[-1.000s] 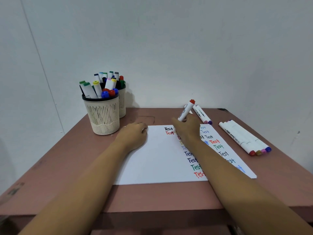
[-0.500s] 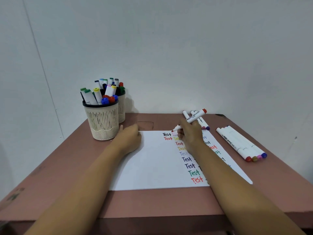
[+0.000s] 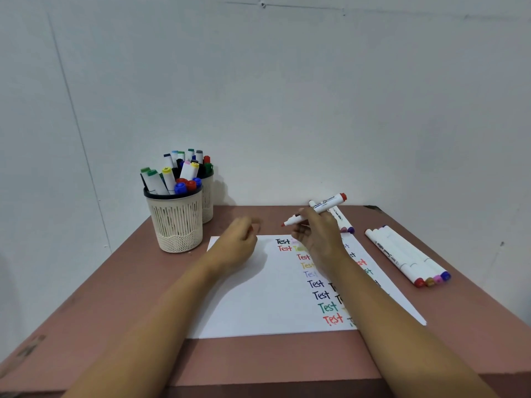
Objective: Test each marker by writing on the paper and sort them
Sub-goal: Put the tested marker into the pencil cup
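Right hand (image 3: 316,239) gripping an uncapped red marker (image 3: 330,202) just above the paper's (image 3: 258,297) far edge, left hand (image 3: 240,245) blurred over the paper's far left corner, grip unclear, four markers (image 3: 402,254) lying together on the counter (image 3: 115,297), right of the paper

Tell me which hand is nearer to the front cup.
Left. The left hand is just right of the cup, at the paper's far corner; the right hand, holding a marker, is farther right.
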{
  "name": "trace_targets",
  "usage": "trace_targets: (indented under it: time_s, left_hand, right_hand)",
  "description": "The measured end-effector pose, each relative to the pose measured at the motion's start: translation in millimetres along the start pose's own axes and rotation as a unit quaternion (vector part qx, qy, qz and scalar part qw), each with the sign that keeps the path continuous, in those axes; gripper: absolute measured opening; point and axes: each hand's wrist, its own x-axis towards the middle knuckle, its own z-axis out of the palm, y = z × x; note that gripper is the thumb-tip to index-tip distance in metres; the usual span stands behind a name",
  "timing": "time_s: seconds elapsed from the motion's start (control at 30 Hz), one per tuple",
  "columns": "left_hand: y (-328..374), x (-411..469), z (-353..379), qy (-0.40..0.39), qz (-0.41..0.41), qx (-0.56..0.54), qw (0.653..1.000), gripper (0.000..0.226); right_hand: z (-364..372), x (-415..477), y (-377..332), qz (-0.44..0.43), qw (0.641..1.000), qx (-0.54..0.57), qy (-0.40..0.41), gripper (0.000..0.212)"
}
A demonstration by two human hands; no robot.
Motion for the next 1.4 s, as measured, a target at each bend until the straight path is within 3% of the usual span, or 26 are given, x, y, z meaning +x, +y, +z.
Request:
trace_targets:
  time_s: [0.17,0.4,0.57,0.7,0.83,0.97,1.17,1.23,1.3,1.4]
  left_hand:
    - [-6,0,5,0.007,-0.024,-0.101,0.995,0.033]
    - [-4,-1,5,0.032,-0.014,-0.085,0.996,0.025]
    - [2,-3,2,0.048,0.038,-0.04,0.997,0.015]
    - [6,-7,2,0.059,0.067,-0.043,0.995,0.015]
    - [11,-10,5,0.077,0.12,0.035,0.989,0.018]
    - [16,-10,10,0.107,0.157,0.075,0.979,0.02]
    - [22,-9,13,0.062,0.073,0.026,0.995,0.027]
    - [24,-7,12,0.015,0.024,-0.076,0.997,0.029]
    - [27,-6,10,-0.032,-0.042,-0.203,0.978,0.031]
    - [28,-6,6,-0.082,-0.094,-0.303,0.945,0.032]
  right_hand:
    - [8,-8,-1,-0.021,0.996,-0.052,-0.065,0.02]
    - [8,-7,1,-0.022,0.997,-0.044,-0.055,0.007]
    - [12,-9,5,0.018,0.994,-0.078,-0.08,0.017]
    - [15,-12,-2,0.03,0.994,-0.094,-0.052,0.03]
    - [19,-14,-9,0.072,0.995,-0.062,-0.009,0.053]
    - [21,-14,-5,0.039,0.993,-0.104,0.047,0.041]
    - [27,-16,2,0.051,0.992,-0.078,0.08,0.037]
    - [28,-17,2,0.049,0.992,-0.084,0.081,0.037]
    - [28,-18,3,0.046,0.991,-0.093,0.08,0.038]
    - [29,-20,4,0.027,0.992,-0.096,0.073,0.039]
